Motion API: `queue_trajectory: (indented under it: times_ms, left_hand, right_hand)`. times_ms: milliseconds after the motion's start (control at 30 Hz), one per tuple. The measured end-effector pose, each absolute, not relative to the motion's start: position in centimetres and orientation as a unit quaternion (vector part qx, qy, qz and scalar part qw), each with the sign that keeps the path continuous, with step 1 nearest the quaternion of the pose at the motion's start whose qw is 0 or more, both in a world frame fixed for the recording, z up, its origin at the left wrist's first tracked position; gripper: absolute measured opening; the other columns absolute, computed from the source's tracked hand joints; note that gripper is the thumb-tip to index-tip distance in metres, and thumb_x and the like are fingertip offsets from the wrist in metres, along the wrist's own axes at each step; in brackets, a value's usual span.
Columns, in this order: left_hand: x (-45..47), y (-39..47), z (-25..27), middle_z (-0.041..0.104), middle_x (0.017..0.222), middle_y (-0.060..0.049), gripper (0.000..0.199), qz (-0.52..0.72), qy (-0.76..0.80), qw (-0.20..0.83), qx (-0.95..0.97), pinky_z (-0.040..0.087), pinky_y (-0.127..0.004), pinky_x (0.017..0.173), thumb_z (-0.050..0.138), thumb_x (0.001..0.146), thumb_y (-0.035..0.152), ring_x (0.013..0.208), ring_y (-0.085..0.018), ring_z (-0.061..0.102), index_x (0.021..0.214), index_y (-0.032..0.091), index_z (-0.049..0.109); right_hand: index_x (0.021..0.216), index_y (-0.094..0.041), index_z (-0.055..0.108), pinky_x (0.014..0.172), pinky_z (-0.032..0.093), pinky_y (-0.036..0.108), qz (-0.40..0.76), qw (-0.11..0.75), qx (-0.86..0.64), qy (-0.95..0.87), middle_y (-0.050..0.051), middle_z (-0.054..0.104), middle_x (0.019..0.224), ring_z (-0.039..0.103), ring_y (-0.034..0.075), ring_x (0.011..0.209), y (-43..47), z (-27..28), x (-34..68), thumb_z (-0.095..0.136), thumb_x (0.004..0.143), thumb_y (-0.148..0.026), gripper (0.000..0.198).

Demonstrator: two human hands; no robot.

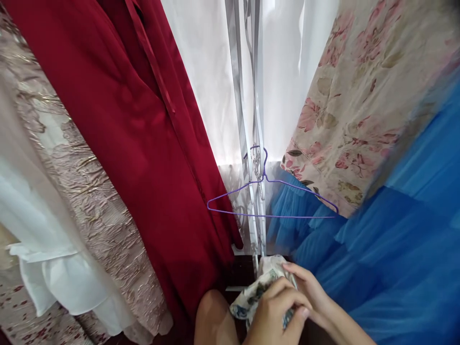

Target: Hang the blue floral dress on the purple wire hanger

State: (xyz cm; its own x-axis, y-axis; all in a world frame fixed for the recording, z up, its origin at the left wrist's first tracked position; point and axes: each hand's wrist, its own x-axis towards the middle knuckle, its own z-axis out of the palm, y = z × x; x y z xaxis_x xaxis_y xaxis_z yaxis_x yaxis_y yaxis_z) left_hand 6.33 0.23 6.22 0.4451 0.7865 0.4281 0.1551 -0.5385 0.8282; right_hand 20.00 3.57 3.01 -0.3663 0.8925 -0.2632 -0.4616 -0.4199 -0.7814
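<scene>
A bunched piece of white cloth with a blue and green floral print [257, 292] is between my hands at the bottom middle of the head view. My left hand [278, 306] curls over the near side of it, thumb bent towards the fingers. Behind it, on the right, my right hand [309, 282] grips the cloth's edge, its fingers partly covered by the left. A purple wire hanger [273, 216] with nothing on it hangs beyond the hands, hooked at the pale vertical strips [257, 96].
Long garments hang all around: a dark red one [143, 158] and a textured beige one [89, 177] on the left, a pink floral one [341, 110] and blue tulle [406, 258] on the right. White fabric [201, 57] is behind. A bare knee [214, 316] is below.
</scene>
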Motion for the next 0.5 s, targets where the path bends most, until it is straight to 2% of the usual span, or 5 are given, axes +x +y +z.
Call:
queue_trajectory:
  times_ms: [67,167,267,367,500]
  left_hand:
    - [4.0,0.7,6.7,0.061,0.088,-0.004,0.007,0.479,0.343,0.339,0.733,0.045,-0.026,0.075,0.062,0.09,0.023,0.082,-0.018,0.059,0.096,0.024,0.065]
    - [0.5,2.0,7.8,0.063,0.109,-0.006,0.021,0.5,0.395,0.342,0.69,0.042,-0.031,0.094,0.059,0.094,0.034,0.103,-0.022,0.058,0.113,0.026,0.062]
    - [-1.1,2.9,6.5,0.064,0.111,-0.009,0.043,0.381,0.325,0.534,0.681,0.04,-0.037,0.1,0.058,0.092,0.055,0.109,-0.026,0.057,0.118,0.021,0.064]
    - [-1.3,3.0,2.6,0.066,0.104,-0.01,0.064,0.3,0.279,0.684,0.604,0.046,-0.035,0.087,0.067,0.077,0.07,0.099,-0.026,0.059,0.11,0.015,0.068]
    - [-1.9,3.3,-1.1,0.063,0.09,-0.005,0.056,0.323,0.398,0.638,0.575,0.044,-0.028,0.074,0.082,0.064,0.063,0.086,-0.02,0.056,0.089,0.015,0.067]
  right_hand:
    - [0.072,-0.017,0.064,0.063,0.048,0.026,0.799,0.459,-0.313,-0.229,-0.001,0.063,0.061,0.06,0.014,0.06,3.1,2.9,18.9,0.072,0.074,-0.039,0.024]
    - [0.089,-0.017,0.07,0.066,0.049,0.025,0.83,0.415,-0.277,-0.249,0.0,0.068,0.069,0.062,0.015,0.063,2.3,4.1,18.0,0.079,0.064,-0.024,0.027]
    - [0.081,-0.012,0.072,0.053,0.039,0.018,0.808,0.305,-0.249,-0.438,-0.002,0.063,0.064,0.052,0.009,0.054,1.9,6.5,18.7,0.083,0.053,-0.016,0.031]
    - [0.074,-0.008,0.073,0.051,0.034,0.018,0.704,0.264,-0.264,-0.604,-0.003,0.058,0.061,0.045,0.007,0.053,2.0,9.5,21.1,0.079,0.064,-0.019,0.016]
    - [0.069,-0.012,0.066,0.054,0.033,0.02,0.53,0.323,-0.39,-0.68,-0.003,0.055,0.062,0.046,0.009,0.058,2.4,13.1,25.3,0.062,0.078,-0.014,0.011]
